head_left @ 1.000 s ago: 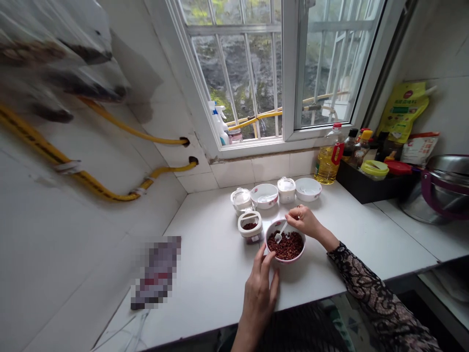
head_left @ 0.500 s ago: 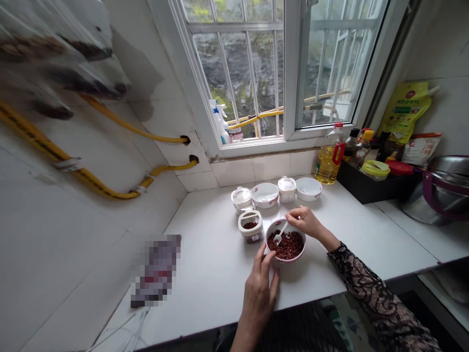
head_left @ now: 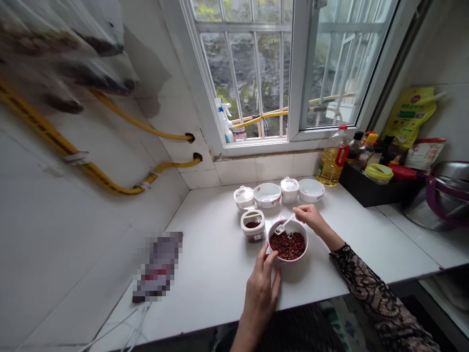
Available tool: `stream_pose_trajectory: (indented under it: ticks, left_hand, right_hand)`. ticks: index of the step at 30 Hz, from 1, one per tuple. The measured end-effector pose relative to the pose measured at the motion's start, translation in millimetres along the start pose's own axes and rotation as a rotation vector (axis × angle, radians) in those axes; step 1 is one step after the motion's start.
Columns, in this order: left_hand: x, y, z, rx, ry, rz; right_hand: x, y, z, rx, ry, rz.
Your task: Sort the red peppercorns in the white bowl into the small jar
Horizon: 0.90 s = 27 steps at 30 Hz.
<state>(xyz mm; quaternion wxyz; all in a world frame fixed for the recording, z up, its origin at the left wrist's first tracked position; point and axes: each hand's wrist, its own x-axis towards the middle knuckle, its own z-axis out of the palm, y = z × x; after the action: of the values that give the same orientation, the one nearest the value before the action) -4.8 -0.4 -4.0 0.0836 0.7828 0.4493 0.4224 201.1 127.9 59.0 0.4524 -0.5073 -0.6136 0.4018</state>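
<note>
A white bowl (head_left: 294, 226) stands on the counter, partly filled with small dark-red dried pieces (head_left: 289, 245) that look like Sichuan peppercorns. My left hand (head_left: 260, 288) steadies the bowl at its near left side, fingers against the rim. Pinched in my right hand (head_left: 309, 216) is the handle of a small white spoon (head_left: 281, 229). The spoon's head is inside the bowl, by the far left wall, at the edge of the red pieces. Just left of the bowl is a clear jar (head_left: 252, 232) with a cream rim, with similar red pieces inside.
Behind stand two lidded white jars (head_left: 244, 198) (head_left: 289, 189) and two white bowls (head_left: 267, 195) (head_left: 311, 189). An oil bottle (head_left: 330, 164) and a black box (head_left: 361, 188) of condiments are at the back right, beside a steel pot (head_left: 439, 200). A pixelated patch (head_left: 159, 266) lies left.
The spoon has moved left and away from me within the bowl, toward its far left wall, and its handle lies flatter. My left hand stays at the bowl. The view has shifted slightly.
</note>
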Motion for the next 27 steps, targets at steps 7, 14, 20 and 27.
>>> stream_pose_trajectory:
  ticks: [7,14,20,27]
  left_hand:
    - [1,0,0.9,0.011,0.018,0.002]
    - [2,1,0.0,0.019,0.029,0.014]
    - [2,1,-1.2,0.028,0.019,0.010]
    - [1,0,1.4,0.028,0.031,0.000]
  right_hand:
    - [15,-26,20,-0.023,0.102,-0.123]
    - [5,-52,52,-0.655,0.205,-0.877]
    - [2,-46,20,-0.598,0.304,-0.801]
    - [-2,-19,-7,-0.745,0.093,-0.675]
